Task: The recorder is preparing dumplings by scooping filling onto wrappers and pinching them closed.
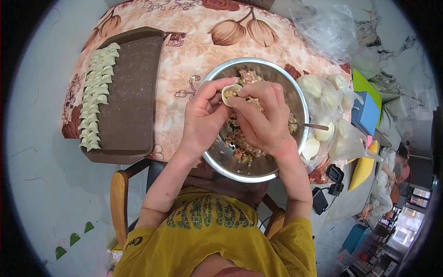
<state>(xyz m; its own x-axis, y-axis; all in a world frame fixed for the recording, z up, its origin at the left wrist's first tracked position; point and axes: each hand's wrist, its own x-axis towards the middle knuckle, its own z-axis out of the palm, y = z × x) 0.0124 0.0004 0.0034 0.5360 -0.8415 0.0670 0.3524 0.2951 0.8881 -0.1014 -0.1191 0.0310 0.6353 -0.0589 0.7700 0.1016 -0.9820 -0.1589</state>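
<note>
Hands first — I see both of them raised together over the steel bowl (217,159). Left hand (203,117) has its fingers curled round a half-folded dumpling (229,93), thumb on the wrapper edge; right hand (260,115) is pinched on the same dumpling from the other side, fingers closed over the top. Filling shows in the open fold. Under the hands the bowl holds chopped meat-and-vegetable filling (240,143), and a utensil handle (314,126) sticks out over the bowl's right rim. Just right of the bowl, touching it, lies a clear bag of round wrappers (323,99). Bowl sits on the bench (180,51), which carries a floral cloth. Left of the bowl, apart from it, a dark brown board (131,87) lies lengthwise — finished dumplings (96,94) in a double row along its left edge. Far right corner: a crumpled clear plastic bag (325,30).
</note>
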